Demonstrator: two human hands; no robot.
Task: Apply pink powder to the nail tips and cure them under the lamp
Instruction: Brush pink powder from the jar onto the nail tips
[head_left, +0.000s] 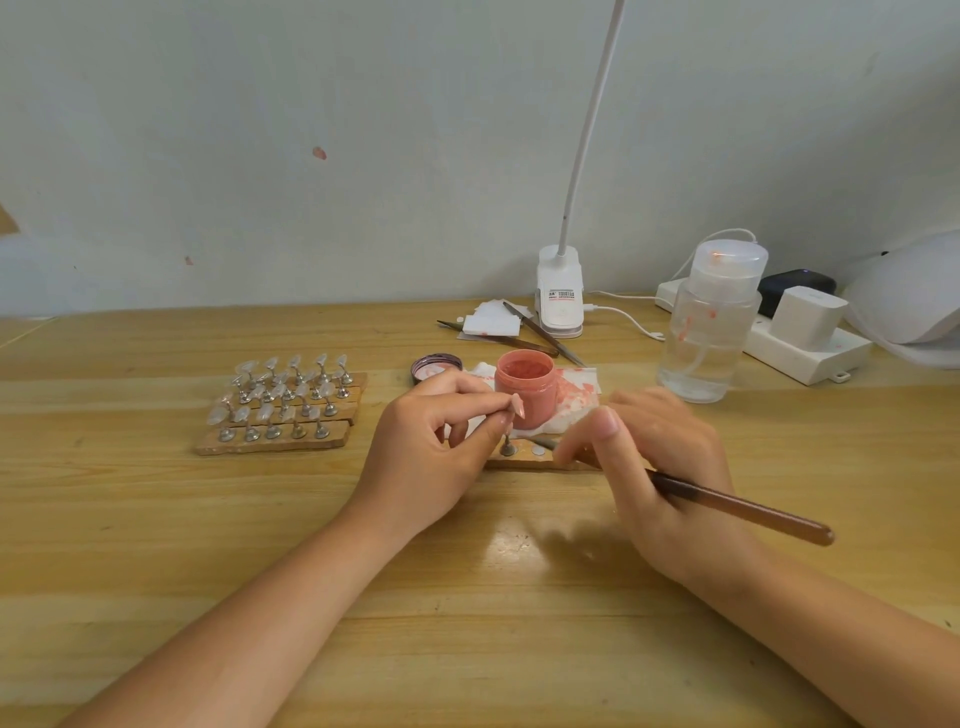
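- Worktop (156, 519) of pale wood runs across the view, with a light wall behind it.
- The left hand (436, 457) pinches a small metal nail stand (506, 444) between thumb and fingers; the pink-coated nail tip (518, 405) on top of it sits just in front of the jar.
- The stand's foot is at or just above a short wooden strip (540, 460) lying between the two hands; contact is hard to judge from this angle.
- The right hand (660, 467) is curled round a brown brush handle (743, 512), whose rear end points out to the right; the hand is blurred and the bristle end is mostly hidden behind the fingers.
- An open jar of pink powder (524, 387) stands on a white pad (576, 400) stained pink, just beyond the hands.
- The jar's lid (436, 366) lies upturned just left of the jar.
- A wooden rack (280, 441) of clear nail tips on metal stands (285, 395) sits to the left, apart from the hands.
- A clear pump bottle (711, 332) stands to the right of the jar.
- Behind it are a white power strip (800, 353) and, at the right edge, the white curing lamp (909, 296).
- A clip-on desk lamp (560, 296) stands at the back, with tweezers (540, 332) and white pads beside it.
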